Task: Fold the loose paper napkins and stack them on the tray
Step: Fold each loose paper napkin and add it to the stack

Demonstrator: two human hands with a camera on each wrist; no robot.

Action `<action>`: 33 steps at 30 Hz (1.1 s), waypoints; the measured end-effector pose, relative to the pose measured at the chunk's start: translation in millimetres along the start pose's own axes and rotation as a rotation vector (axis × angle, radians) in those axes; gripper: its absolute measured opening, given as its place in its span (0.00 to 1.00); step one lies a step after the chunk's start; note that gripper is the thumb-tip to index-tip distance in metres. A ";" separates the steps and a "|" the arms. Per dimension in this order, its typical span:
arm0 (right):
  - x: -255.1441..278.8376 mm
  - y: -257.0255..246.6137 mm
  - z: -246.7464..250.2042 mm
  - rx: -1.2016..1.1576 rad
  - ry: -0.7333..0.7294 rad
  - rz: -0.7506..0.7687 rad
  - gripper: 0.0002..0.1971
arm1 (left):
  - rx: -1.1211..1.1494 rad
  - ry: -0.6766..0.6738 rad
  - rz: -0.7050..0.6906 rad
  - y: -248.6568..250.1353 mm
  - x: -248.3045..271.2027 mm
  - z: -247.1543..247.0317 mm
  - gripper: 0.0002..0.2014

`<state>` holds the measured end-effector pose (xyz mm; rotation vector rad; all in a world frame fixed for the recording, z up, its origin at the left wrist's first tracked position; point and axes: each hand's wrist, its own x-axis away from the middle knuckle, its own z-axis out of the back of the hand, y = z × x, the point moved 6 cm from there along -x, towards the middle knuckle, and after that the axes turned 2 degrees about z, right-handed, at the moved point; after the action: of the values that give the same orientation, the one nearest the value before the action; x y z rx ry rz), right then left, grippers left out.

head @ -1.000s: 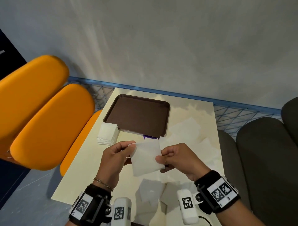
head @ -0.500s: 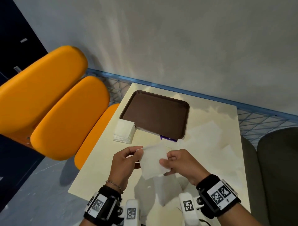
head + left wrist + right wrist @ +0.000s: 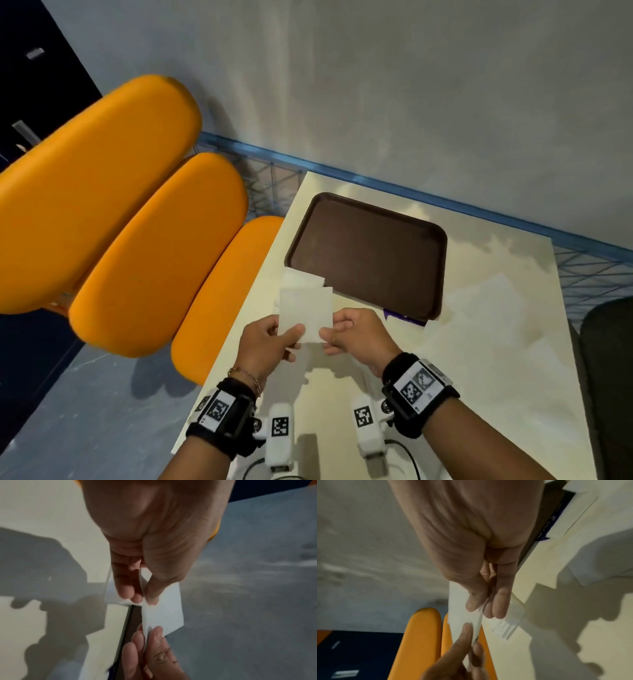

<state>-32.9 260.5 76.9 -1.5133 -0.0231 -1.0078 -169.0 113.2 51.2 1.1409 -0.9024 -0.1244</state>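
Note:
A white paper napkin (image 3: 306, 313), folded to a small rectangle, hangs upright in the air between both hands. My left hand (image 3: 291, 337) pinches its lower left corner with thumb and fingers; the left wrist view shows that pinch on the napkin (image 3: 164, 612). My right hand (image 3: 330, 337) pinches the lower right corner, and the right wrist view shows its thumb and fingers on the napkin (image 3: 462, 615). A stack of folded napkins (image 3: 301, 278) lies just behind the held one, partly hidden by it, at the near left corner of the brown tray (image 3: 366, 253). The tray holds nothing.
Several loose flat napkins (image 3: 496, 301) lie on the cream table (image 3: 479, 394) right of the tray. Orange chairs (image 3: 154, 246) stand close along the table's left edge. A dark seat (image 3: 606, 377) is on the right, and a grey wall with blue mesh is behind.
Both hands have carried the napkin forward and to the left, from mid-table to just in front of the stack by the tray. It now stands more upright. The head view shifted too.

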 end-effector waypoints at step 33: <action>-160.0 -44.6 -41.9 1.007 -0.118 0.247 0.25 | 0.789 -0.097 0.736 -48.9 -81.1 -21.0 0.09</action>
<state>-179.8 321.1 12.9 -0.6203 -0.3642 -0.5484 -190.9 148.2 -36.6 1.4370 -1.4669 0.8502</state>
